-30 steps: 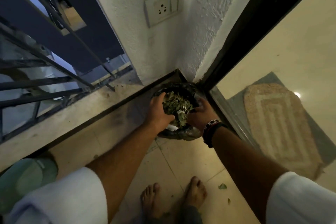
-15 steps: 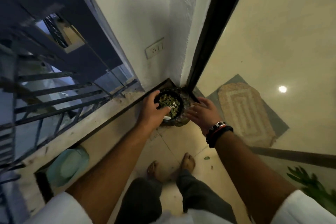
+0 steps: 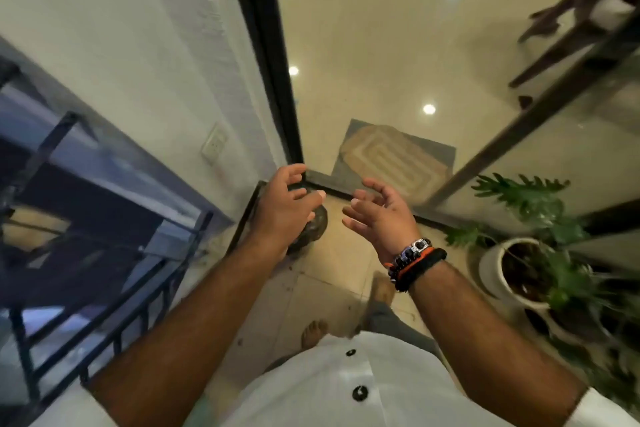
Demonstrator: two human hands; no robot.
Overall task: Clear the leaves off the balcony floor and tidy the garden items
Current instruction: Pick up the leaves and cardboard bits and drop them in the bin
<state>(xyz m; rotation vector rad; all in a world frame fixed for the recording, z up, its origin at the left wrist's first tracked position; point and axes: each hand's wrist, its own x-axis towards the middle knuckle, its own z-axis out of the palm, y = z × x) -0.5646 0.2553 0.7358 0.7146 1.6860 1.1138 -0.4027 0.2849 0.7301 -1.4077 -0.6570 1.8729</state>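
A dark plastic bag of leaves [image 3: 317, 225] sits on the balcony floor in the corner by the wall and the door frame; my left hand [image 3: 284, 208] hovers above it and covers most of it. That hand's fingers are loosely spread and hold nothing. My right hand [image 3: 379, 215] hangs in the air to the right of the bag, fingers relaxed and slightly curled, empty. Both hands are well above the floor.
A black metal railing [image 3: 114, 315] runs along the left. A white pot [image 3: 495, 263] with a green plant [image 3: 530, 204] stands at the right, against the glass door. A doormat [image 3: 394, 159] lies inside, beyond the door track. My bare feet [image 3: 313, 333] stand on the tiles.
Both hands have let go of the leaf bag and risen away from it. The view has lifted higher above the floor and swung right, bringing the potted plant into sight.
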